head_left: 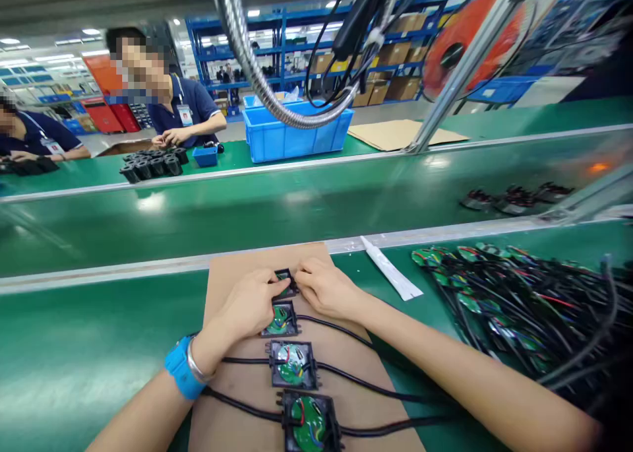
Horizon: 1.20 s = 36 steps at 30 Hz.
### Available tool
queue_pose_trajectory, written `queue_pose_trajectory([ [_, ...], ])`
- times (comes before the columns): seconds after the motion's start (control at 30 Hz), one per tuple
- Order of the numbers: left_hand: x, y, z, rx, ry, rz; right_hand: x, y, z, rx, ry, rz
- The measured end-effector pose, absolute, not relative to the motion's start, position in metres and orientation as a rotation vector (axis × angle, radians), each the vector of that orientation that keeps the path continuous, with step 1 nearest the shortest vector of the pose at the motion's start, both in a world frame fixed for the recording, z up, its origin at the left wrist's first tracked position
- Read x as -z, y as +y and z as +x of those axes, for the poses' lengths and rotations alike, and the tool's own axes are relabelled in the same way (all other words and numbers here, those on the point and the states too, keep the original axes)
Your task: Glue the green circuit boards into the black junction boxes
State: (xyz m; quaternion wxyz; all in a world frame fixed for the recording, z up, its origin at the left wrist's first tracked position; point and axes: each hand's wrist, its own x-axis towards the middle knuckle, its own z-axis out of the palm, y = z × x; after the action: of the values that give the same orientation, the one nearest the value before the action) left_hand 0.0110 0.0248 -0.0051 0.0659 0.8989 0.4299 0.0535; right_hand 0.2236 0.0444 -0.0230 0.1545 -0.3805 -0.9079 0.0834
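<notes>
A brown cardboard sheet (237, 270) lies on the green bench in front of me. On it sits a row of black square housings, each with a round green circuit board and black cables; three are near me (279, 320) (293, 365) (309, 422). Both hands pinch the farthest housing (285, 282). My left hand (252, 303), with a blue wristband, grips its left side. My right hand (324, 286) presses on its right side with fingers curled.
A pile of green boards with black cables (519, 300) lies at the right. A white tube (390, 277) rests beside the cardboard. Beyond the conveyor belt (297, 208) stand a blue bin (297, 132) and black parts (153, 165), where two seated people work. A metal hose (257, 69) hangs overhead.
</notes>
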Motion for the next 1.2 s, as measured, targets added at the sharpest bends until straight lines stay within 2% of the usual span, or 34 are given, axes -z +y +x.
queue_pose_trajectory([
  [0.3, 0.005, 0.021, 0.023, -0.050, 1.262, 2.805, 0.038, 0.050, 0.214, -0.329, -2.369, -1.063],
  [0.47, 0.000, 0.024, 0.012, -0.190, 1.264, 2.745, 0.030, 0.051, 0.220, -0.320, -2.433, -1.041],
  [0.63, -0.009, 0.039, -0.025, -0.449, 1.513, 2.526, 0.005, 0.041, 0.209, -0.188, -2.484, -1.118],
  [1.0, 0.007, 0.047, -0.031, -0.394, 1.404, 2.315, -0.005, 0.020, 0.140, -0.081, -2.788, -1.089],
  [1.2, -0.015, -0.018, -0.035, -0.491, 1.406, 2.463, -0.030, -0.017, 0.178, -0.092, -2.745, -1.129],
])
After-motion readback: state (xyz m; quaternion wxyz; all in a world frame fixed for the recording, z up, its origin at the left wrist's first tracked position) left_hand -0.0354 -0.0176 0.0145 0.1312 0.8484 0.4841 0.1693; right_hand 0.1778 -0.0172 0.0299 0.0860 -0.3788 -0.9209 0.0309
